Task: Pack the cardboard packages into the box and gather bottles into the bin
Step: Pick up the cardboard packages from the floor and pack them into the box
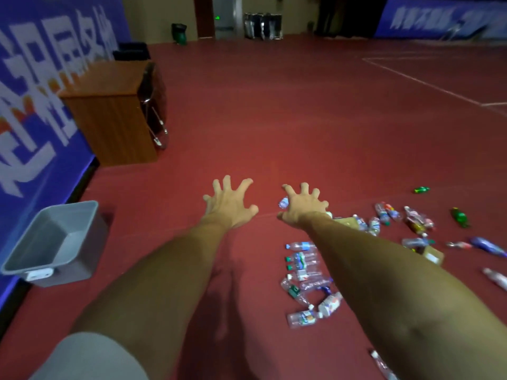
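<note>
Red floor [274,119] fills my view. The grey bin [90,259] sits far left, well apart from both grips. Scattered bottles [304,270] lie beneath and right of my right arm. Left grip [229,207] and right grip [304,207] are splayed wide, holding nothing. One small bottle [284,202] shows just beside the right grip's inner edge.

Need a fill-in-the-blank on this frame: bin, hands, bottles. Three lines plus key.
1. The grey bin stands on the person's ___ side.
2. The left hand and right hand have spread fingers and hold ___.
3. The plastic bottles lie scattered on the ___ floor.

Missing words: left; nothing; red.
</note>
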A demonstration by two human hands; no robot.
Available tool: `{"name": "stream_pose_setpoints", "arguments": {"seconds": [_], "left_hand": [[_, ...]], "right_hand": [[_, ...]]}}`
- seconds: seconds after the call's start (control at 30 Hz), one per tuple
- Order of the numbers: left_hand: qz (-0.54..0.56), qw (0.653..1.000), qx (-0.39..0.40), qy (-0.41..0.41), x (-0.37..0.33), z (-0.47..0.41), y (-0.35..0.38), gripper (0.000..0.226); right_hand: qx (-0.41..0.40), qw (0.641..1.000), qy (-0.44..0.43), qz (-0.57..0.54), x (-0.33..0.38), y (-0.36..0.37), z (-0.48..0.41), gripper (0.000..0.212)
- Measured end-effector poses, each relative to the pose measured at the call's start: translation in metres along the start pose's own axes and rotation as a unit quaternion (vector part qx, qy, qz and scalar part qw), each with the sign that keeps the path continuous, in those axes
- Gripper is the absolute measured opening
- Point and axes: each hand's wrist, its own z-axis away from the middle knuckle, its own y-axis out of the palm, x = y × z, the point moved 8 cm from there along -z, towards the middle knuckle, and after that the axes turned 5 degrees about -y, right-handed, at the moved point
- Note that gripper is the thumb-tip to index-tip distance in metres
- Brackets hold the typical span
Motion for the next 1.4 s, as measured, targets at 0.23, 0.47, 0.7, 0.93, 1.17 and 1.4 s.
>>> {"name": "stream_pose_setpoints", "arguments": {"seconds": [0.23, 0.47, 0.7, 0.93, 1.17, 1.4], "left_hand": [[0.011, 0.996, 0.013, 0.093, -0.192, -0.032, 0.040, 0.068], [-0.007, 0.983, 0.030, 0.180, -0.336, -0.065, 0.068, 0.069], [-0.007, 0.981, 0.032, 0.190, -0.438, -0.139, 0.092, 0.070], [-0.015, 0.980, 0.033, 0.193, -0.536, -0.192, 0.110, 0.067], [-0.024, 0.986, 0.030, 0.165, -0.641, -0.206, 0.143, 0.067], [-0.005, 0.996, 0.009, 0.092, -0.756, -0.178, 0.165, 0.068]], "right_hand": [[-0.011, 0.996, 0.084, -0.018, -0.182, -0.024, 0.007, 0.081], [-0.027, 0.988, 0.153, -0.021, -0.320, -0.046, -0.007, 0.079], [-0.038, 0.986, 0.164, -0.020, -0.418, -0.072, -0.068, 0.080], [-0.028, 0.985, 0.167, -0.035, -0.518, -0.085, -0.115, 0.078], [-0.031, 0.989, 0.138, -0.031, -0.636, -0.097, -0.139, 0.077], [0.001, 0.998, 0.057, 0.017, -0.745, -0.111, -0.139, 0.081]]}}
